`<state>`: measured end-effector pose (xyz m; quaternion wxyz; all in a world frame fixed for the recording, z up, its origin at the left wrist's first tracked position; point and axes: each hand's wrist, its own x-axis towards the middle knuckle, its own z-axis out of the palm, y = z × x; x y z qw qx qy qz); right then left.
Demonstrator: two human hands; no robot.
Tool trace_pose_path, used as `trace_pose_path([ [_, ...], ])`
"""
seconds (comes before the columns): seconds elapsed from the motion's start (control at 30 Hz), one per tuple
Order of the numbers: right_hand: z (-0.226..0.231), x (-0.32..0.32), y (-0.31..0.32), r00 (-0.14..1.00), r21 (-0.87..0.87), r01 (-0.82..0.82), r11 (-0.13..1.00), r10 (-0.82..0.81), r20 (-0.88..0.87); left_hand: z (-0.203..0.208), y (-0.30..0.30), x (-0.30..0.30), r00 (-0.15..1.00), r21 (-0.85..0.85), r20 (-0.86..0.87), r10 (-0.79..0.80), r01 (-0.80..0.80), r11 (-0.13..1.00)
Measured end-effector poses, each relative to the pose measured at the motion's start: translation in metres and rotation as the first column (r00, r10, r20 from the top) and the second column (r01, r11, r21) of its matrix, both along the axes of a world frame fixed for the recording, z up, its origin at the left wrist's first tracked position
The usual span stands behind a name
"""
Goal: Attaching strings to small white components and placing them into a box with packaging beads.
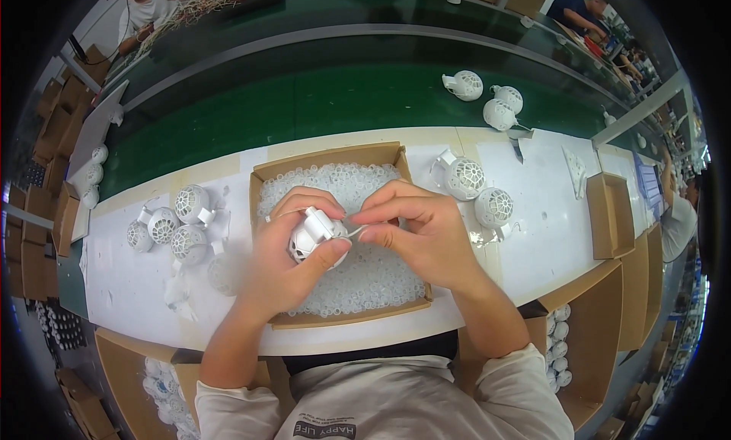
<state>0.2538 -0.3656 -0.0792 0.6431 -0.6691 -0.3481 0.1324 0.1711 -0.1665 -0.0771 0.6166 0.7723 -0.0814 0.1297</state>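
Over a shallow cardboard box full of small clear plastic rings, my left hand is wrapped round a white openwork ball. A white block-shaped fitting sits on the ball's upper side, facing me. Just right of it, my right hand pinches a thin white cord between thumb and fingers, close to the fitting. Part of the ball is hidden by my left fingers and thumb. Whether a small ring is also in the right pinch, I cannot make out.
Several white openwork balls lie left of the box; two more lie to its right. Further balls rest on the green conveyor belt. Cardboard boxes of balls stand below the table's front edge. Other people work beyond.
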Motion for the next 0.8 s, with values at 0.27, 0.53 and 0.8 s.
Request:
trace_pose_path([
  [0.27,-0.001,-0.016,0.012,0.997,0.14,0.078,0.987,-0.081,0.011,0.009,-0.006,0.001,0.998,0.162,0.046,-0.038,0.03,0.986],
  [0.53,-0.003,-0.02,0.012,0.946,0.247,0.155,0.957,-0.071,-0.316,0.002,-0.007,0.0,0.992,0.213,0.111,-0.056,0.031,0.977],
  [0.8,0.0,-0.023,0.015,0.95,0.297,0.109,0.949,-0.012,-0.312,0.002,-0.004,-0.003,0.988,0.212,0.138,-0.071,0.041,0.976],
])
